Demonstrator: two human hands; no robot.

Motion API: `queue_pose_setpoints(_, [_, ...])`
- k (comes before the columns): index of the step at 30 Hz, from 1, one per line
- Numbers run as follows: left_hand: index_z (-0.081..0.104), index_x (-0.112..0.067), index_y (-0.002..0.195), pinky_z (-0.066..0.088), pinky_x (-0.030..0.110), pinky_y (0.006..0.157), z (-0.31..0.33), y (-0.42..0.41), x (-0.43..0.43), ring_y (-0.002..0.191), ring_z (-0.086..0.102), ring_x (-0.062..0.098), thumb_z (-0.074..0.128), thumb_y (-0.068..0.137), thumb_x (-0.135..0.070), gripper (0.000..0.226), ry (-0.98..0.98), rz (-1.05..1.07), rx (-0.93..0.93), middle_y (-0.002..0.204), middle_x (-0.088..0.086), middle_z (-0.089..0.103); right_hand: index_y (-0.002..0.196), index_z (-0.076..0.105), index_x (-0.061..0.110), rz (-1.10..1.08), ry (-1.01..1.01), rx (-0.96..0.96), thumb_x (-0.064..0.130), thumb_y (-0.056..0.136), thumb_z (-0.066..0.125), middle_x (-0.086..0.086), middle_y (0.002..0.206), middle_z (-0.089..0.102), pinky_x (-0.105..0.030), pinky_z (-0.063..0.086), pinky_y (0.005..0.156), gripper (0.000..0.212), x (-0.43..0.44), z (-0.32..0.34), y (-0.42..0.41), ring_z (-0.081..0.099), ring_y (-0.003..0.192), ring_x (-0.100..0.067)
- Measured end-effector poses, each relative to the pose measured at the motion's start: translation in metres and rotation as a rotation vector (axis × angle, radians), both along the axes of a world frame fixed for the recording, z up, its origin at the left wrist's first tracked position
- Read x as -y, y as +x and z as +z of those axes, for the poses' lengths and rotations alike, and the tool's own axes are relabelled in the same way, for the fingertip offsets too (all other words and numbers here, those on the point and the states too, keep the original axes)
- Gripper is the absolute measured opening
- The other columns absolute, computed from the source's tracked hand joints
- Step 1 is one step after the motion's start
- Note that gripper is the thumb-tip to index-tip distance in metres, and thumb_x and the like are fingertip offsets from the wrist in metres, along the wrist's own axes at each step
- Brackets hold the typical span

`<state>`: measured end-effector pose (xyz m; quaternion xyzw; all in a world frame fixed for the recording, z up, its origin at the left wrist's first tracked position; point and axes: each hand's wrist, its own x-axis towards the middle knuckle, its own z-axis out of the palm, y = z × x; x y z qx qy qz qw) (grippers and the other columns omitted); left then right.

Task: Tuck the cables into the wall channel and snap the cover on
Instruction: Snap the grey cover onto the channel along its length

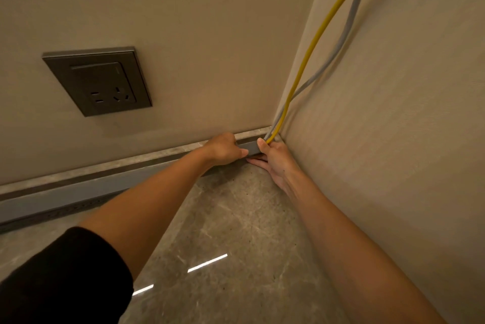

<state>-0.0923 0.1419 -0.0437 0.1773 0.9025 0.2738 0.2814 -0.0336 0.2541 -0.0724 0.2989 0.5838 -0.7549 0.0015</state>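
Grey plastic forms the channel [131, 178], which is laid along the foot of the back wall against the stone skirting [105, 164] and ends at the room corner. Its corner end is held from both sides. The left hand [224, 149] is curled over the top edge, with the thumb laid along the front face. The right hand [277, 163] is wrapped round the very end, thumb above and fingers beneath. This grip is judged to steady the end while the cables are pressed in.

The yellow cable [313, 45] and the grey cable [351, 13] drop down the side wall [393, 140] and enter at the right thumb. Above that point both hang loose and untucked. Whether the cover is seated cannot be told.

Working room is restricted by the side wall, close to which the right forearm is held. A socket plate [97, 82] is mounted on the back wall to the left, well apart from the hands.
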Motion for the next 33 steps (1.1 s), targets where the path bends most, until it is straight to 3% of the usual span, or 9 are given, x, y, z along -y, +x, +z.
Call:
queue_pose_setpoints(3, [0.065, -0.003, 0.078, 0.035, 0.028, 0.059, -0.003, -0.001, -0.001, 0.069, 0.049, 0.020, 0.063, 0.088, -0.026, 0.026, 0.045, 0.113, 0.034, 0.074, 0.009, 0.055, 0.129, 0.042, -0.011, -0.020, -0.040, -0.003, 0.009, 0.101, 0.038, -0.021, 0.110, 0.053, -0.038, 0.047, 0.089, 0.035, 0.000, 0.001, -0.002, 0.053, 0.103, -0.029])
queue_pose_setpoints(5, [0.052, -0.009, 0.055, 0.029, 0.028, 0.051, -0.006, -0.001, -0.002, 0.054, 0.039, 0.016, 0.066, 0.086, -0.025, 0.038, 0.053, 0.173, 0.037, 0.058, 0.005, 0.044, 0.123, 0.046, -0.004, -0.026, -0.059, 0.004, 0.009, 0.101, 0.039, -0.020, 0.109, 0.053, -0.039, 0.048, 0.088, 0.027, 0.000, 0.001, -0.003, 0.053, 0.103, -0.029])
queue_pose_setpoints(9, [0.048, -0.011, 0.051, 0.026, 0.028, 0.048, -0.006, -0.003, -0.003, 0.049, 0.034, 0.015, 0.068, 0.084, -0.024, 0.041, 0.063, 0.217, 0.038, 0.053, 0.004, 0.039, 0.108, 0.046, 0.004, -0.036, -0.072, 0.021, 0.010, 0.100, 0.040, -0.015, 0.096, 0.058, -0.039, 0.048, 0.087, 0.011, 0.001, 0.003, -0.004, 0.054, 0.101, -0.029])
queue_pose_setpoints(16, [0.072, -0.006, 0.095, 0.038, 0.028, 0.064, -0.005, 0.007, 0.011, 0.081, 0.061, 0.028, 0.062, 0.088, -0.035, 0.032, 0.066, 0.044, -0.194, 0.077, 0.010, 0.060, 0.132, 0.043, -0.002, -0.071, 0.034, 0.066, 0.015, 0.100, 0.042, -0.023, 0.134, 0.052, -0.035, 0.048, 0.087, 0.036, 0.007, 0.010, -0.005, 0.053, 0.123, -0.036])
queue_pose_setpoints(20, [0.063, -0.008, 0.117, 0.047, 0.036, 0.083, -0.004, 0.012, 0.027, 0.109, 0.058, 0.031, 0.062, 0.088, -0.034, 0.039, -0.090, -0.104, -0.412, 0.117, 0.015, 0.064, 0.121, 0.053, -0.005, -0.128, 0.256, 0.138, 0.021, 0.099, 0.043, -0.023, 0.124, 0.058, -0.033, 0.055, 0.073, 0.036, 0.017, 0.008, -0.013, 0.058, 0.116, -0.035])
queue_pose_setpoints(22, [0.056, -0.009, 0.125, 0.046, 0.038, 0.092, -0.004, 0.014, 0.038, 0.117, 0.054, 0.032, 0.060, 0.090, -0.033, 0.043, -0.173, -0.161, -0.479, 0.128, 0.014, 0.056, 0.106, 0.062, -0.004, -0.129, 0.430, 0.201, 0.029, 0.097, 0.044, -0.024, 0.110, 0.064, -0.047, 0.055, 0.082, 0.038, 0.022, 0.007, -0.015, 0.061, 0.106, -0.037])
queue_pose_setpoints(24, [0.052, -0.008, 0.129, 0.045, 0.039, 0.095, -0.005, 0.018, 0.050, 0.118, 0.052, 0.034, 0.057, 0.092, -0.030, 0.043, -0.235, -0.179, -0.504, 0.131, 0.014, 0.052, 0.104, 0.064, -0.005, -0.138, 0.561, 0.243, 0.031, 0.097, 0.045, -0.024, 0.110, 0.065, -0.044, 0.050, 0.094, 0.041, 0.026, 0.011, -0.015, 0.061, 0.104, -0.036])
queue_pose_setpoints(28, [0.053, -0.007, 0.125, 0.046, 0.040, 0.093, -0.009, 0.023, 0.064, 0.116, 0.054, 0.034, 0.055, 0.093, -0.029, 0.040, -0.302, -0.151, -0.512, 0.129, 0.015, 0.053, 0.113, 0.060, -0.006, -0.172, 0.777, 0.250, 0.027, 0.096, 0.050, -0.024, 0.123, 0.061, -0.037, 0.044, 0.093, 0.039, 0.028, 0.018, -0.012, 0.054, 0.118, -0.035])
queue_pose_setpoints(33, [0.053, -0.006, 0.124, 0.046, 0.041, 0.092, -0.009, 0.025, 0.069, 0.116, 0.054, 0.034, 0.056, 0.093, -0.030, 0.040, -0.345, -0.122, -0.513, 0.129, 0.016, 0.053, 0.118, 0.058, -0.007, -0.156, 0.739, 0.277, 0.033, 0.094, 0.052, -0.024, 0.123, 0.062, -0.039, 0.047, 0.091, 0.046, 0.027, 0.016, -0.006, 0.057, 0.115, -0.037])
